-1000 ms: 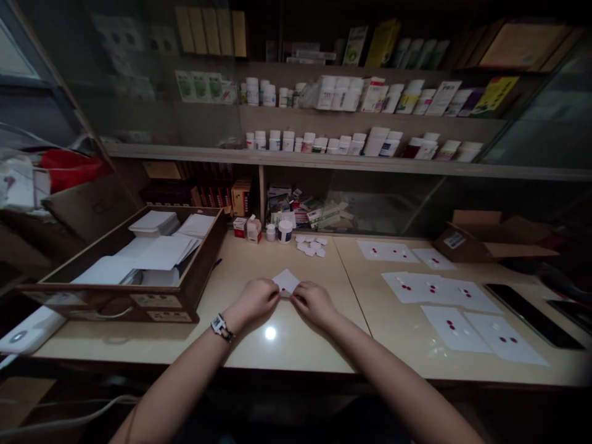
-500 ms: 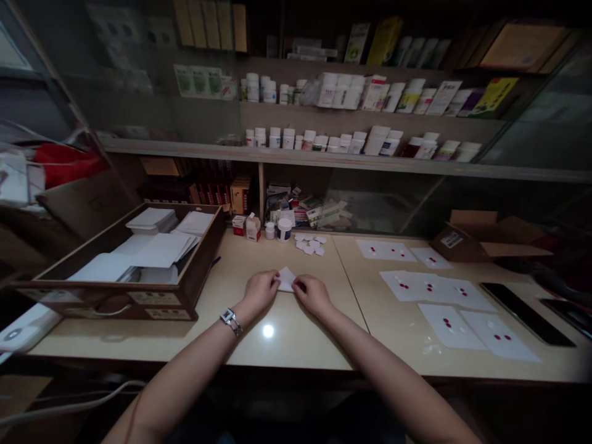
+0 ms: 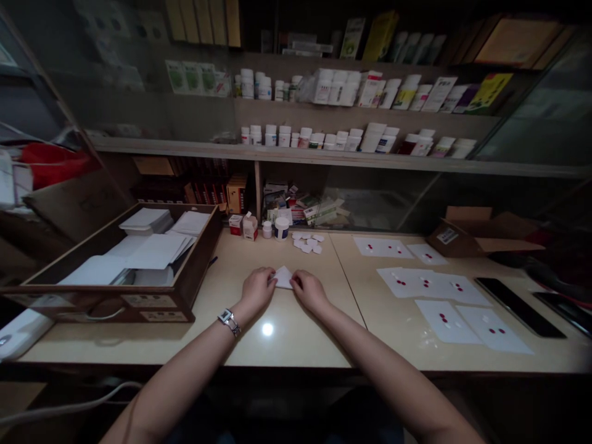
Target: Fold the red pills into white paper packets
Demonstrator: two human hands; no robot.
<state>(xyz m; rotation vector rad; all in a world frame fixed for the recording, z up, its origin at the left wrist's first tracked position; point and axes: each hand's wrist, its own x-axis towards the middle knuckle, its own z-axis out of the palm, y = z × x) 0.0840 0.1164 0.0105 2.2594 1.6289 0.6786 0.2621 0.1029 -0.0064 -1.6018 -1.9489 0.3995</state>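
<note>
A small white paper [image 3: 283, 277], folded to a triangle with its point away from me, lies between my hands on the table. My left hand [image 3: 259, 287], with a watch at the wrist, pinches its left corner. The right corner is between the fingers of my right hand [image 3: 309, 290]. Beyond it sits a cluster of small folded white paper packets [image 3: 307, 242]. On the right, several white paper sheets [image 3: 448, 322] lie flat, bearing red and white pills [image 3: 443, 317].
A wooden drawer [image 3: 184, 302] full of white paper stands on the left. White bottles [image 3: 281, 229] and small boxes [image 3: 250, 226] stand at the back below medicine shelves [image 3: 296, 148]. A phone [image 3: 518, 306] and an open cardboard box [image 3: 462, 237] are on the right.
The view has shifted slightly. Both hands stay at the paper's corners, and more of its triangle shows between them.
</note>
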